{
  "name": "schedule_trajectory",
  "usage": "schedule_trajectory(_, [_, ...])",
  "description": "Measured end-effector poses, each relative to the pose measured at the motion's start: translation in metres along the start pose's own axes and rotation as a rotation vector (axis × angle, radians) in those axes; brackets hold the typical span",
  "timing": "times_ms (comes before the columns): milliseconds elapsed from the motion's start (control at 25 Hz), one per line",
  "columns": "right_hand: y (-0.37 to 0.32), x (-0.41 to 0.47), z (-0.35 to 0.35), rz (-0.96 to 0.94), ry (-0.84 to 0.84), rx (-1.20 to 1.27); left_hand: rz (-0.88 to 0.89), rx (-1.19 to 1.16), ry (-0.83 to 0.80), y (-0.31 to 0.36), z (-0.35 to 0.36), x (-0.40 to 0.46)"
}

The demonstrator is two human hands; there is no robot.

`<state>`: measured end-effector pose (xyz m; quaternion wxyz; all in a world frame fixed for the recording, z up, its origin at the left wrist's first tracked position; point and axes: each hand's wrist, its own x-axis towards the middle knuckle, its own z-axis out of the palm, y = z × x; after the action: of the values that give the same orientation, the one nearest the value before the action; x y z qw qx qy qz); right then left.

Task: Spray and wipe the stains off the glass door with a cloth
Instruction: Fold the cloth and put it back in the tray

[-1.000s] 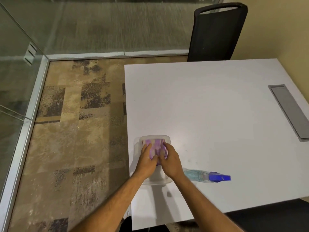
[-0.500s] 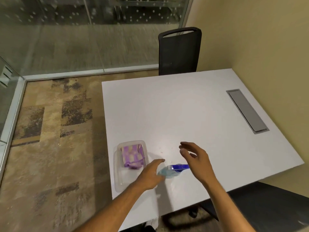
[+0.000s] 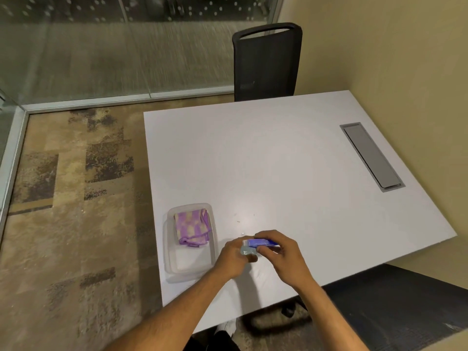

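Note:
A folded purple and beige cloth (image 3: 193,228) lies in a clear plastic tray (image 3: 190,274) near the table's front left corner. Just right of the tray, both hands hold a small spray bottle (image 3: 249,250) with a clear body and a blue head. My left hand (image 3: 231,258) grips the clear body from the left. My right hand (image 3: 281,257) curls round the blue head from the right. Most of the bottle is hidden by the fingers. Glass walls (image 3: 101,54) stand at the back and far left.
The white table (image 3: 278,160) has a grey cable hatch (image 3: 371,156) at its right side. A black chair (image 3: 266,62) stands behind the table, and another dark chair seat (image 3: 400,302) sits at the front right. Patterned carpet (image 3: 71,224) covers the floor on the left.
Both hands left the cloth in the tray, moved right to the spray bottle lying on the table and closed round it. The view also swung to the right.

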<state>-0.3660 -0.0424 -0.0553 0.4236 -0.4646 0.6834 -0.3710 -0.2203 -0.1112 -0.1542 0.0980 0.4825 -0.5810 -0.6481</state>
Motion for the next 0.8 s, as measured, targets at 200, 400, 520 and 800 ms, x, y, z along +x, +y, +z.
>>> schedule_trajectory(200, [-0.034,0.0,-0.005,-0.123,0.035,-0.044,0.073,-0.004,0.038,0.02,-0.008,-0.014])
schedule_trajectory(400, [-0.093,0.006,-0.005,-0.262,-0.072,-0.075,0.148,0.065,0.096,0.056,-0.051,-0.041])
schedule_trajectory(520, [-0.114,0.014,0.012,-0.303,-0.128,-0.045,0.139,0.052,0.176,0.058,-0.077,-0.055])
schedule_trajectory(800, [-0.104,0.025,0.076,-0.249,-0.24,0.055,0.028,-0.022,0.258,0.008,-0.118,-0.081])
